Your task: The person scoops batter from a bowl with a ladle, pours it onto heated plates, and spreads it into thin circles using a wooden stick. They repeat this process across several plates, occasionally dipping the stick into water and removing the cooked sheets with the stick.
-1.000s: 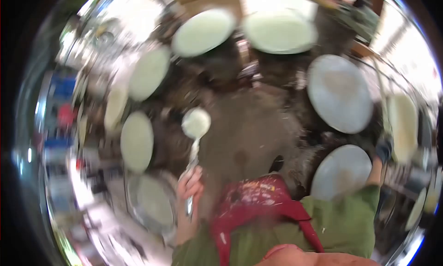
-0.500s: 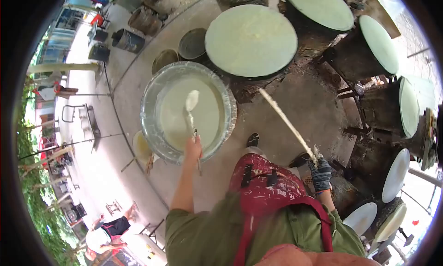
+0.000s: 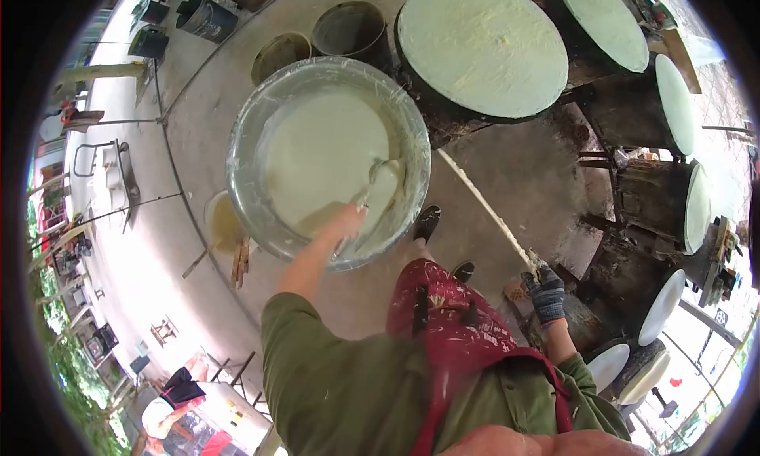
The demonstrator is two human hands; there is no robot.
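My left hand (image 3: pixel 346 218) grips the handle of a ladle (image 3: pixel 378 176) whose bowl dips into pale batter in a big shiny metal basin (image 3: pixel 247 123) on the ground in front of me. My right hand (image 3: pixel 545 291), in a dark work glove, holds the lower end of a long thin stick (image 3: pixel 484 205) that slants up and left toward the nearest round cooking disc (image 3: pixel 481 46), which is coated with a pale green-white layer.
More batter-coated discs (image 3: pixel 602 19) on dark stoves ring the right side. Two dark buckets (image 3: pixel 348 27) stand behind the basin, a small yellow bowl (image 3: pixel 222 222) to its left. Another person (image 3: pixel 176 400) crouches at lower left. My feet (image 3: pixel 427 221) stand beside the basin.
The view swung from the stoves to the basin. My left hand lowered the ladle from above the batter into it at the basin's right side. The stick stayed in my right hand.
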